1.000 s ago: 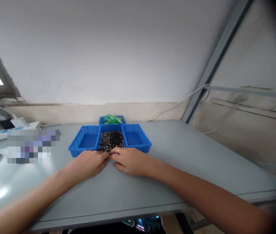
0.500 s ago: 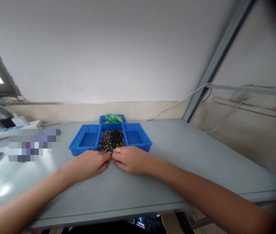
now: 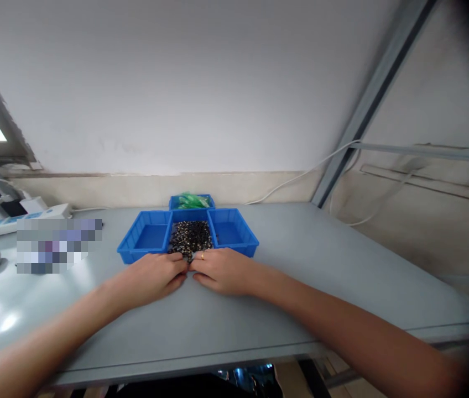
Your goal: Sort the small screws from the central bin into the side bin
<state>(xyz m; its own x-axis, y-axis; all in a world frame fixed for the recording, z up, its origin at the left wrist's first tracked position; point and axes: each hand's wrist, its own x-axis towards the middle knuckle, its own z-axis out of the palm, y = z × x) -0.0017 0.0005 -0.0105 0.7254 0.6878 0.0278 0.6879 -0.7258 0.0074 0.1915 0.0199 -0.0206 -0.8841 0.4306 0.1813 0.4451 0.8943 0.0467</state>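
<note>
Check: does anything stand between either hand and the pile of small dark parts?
Nothing visible does. The left hand and right hand are at the near edge of the pile; the left blue tray and right blue tray flank it. What the hands cover is hidden.

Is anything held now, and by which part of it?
Cannot be told: the left hand and right hand are close together by the small parts, hiding any hold.

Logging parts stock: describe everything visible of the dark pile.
The dark pile is a loose heap of many tiny pieces with metallic-looking glints, shapes too small to tell. It lies between the left blue bin and right blue bin. The left hand and right hand sit at its near edge; contact is unclear.
</note>
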